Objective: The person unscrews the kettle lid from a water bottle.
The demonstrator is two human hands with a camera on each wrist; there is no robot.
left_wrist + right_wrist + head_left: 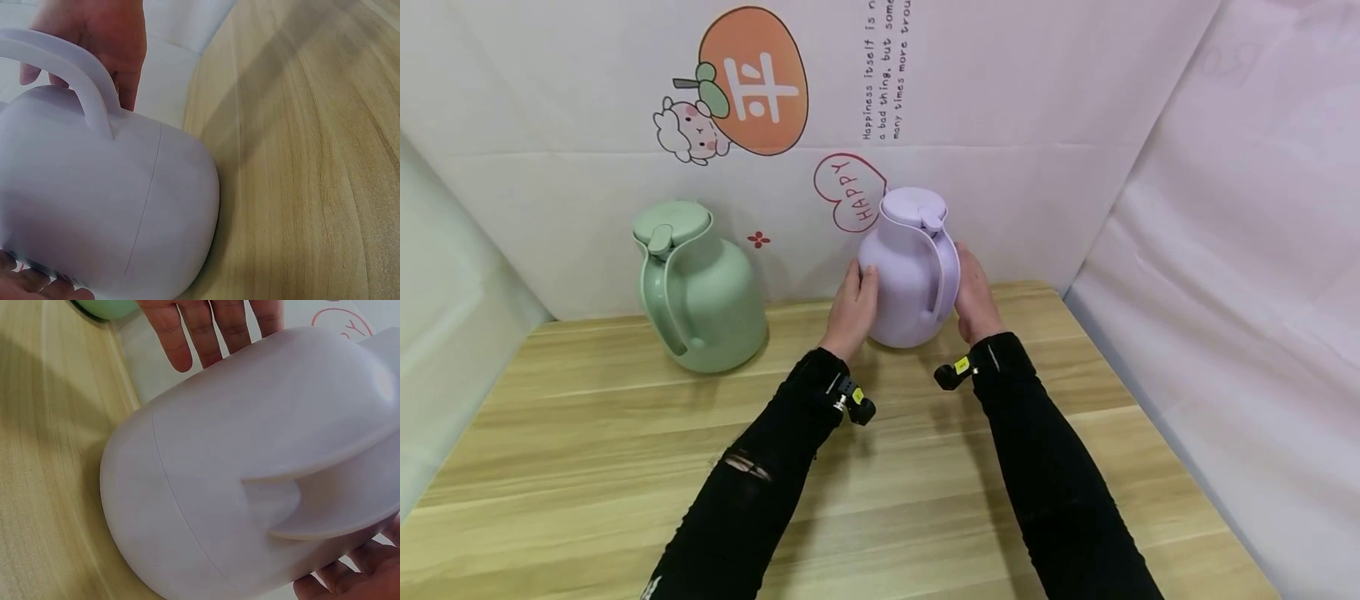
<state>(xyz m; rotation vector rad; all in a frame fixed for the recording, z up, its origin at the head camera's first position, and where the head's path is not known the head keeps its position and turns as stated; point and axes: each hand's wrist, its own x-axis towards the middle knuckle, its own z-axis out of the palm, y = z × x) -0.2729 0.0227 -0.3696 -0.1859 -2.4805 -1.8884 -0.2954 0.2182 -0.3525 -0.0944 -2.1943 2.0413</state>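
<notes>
A lavender insulated jug (898,287) stands upright on the wooden table, its handle turned to the front right. Along its left side lies my left hand (852,312), whose fingers (200,331) look straight in the right wrist view. My right hand (976,296) is at the jug's right side, behind the handle, with loosely bent fingers (340,575) beside the body. The handle partly covers that hand in the left wrist view. A pale green jug (722,300) of the same shape stands apart on the left, its handle facing front left.
The wooden table (880,517) ends at a white printed cloth (1015,125) just behind both jugs. More white cloth (1247,275) hangs along the right side. Each black sleeve carries a small wrist camera (859,407).
</notes>
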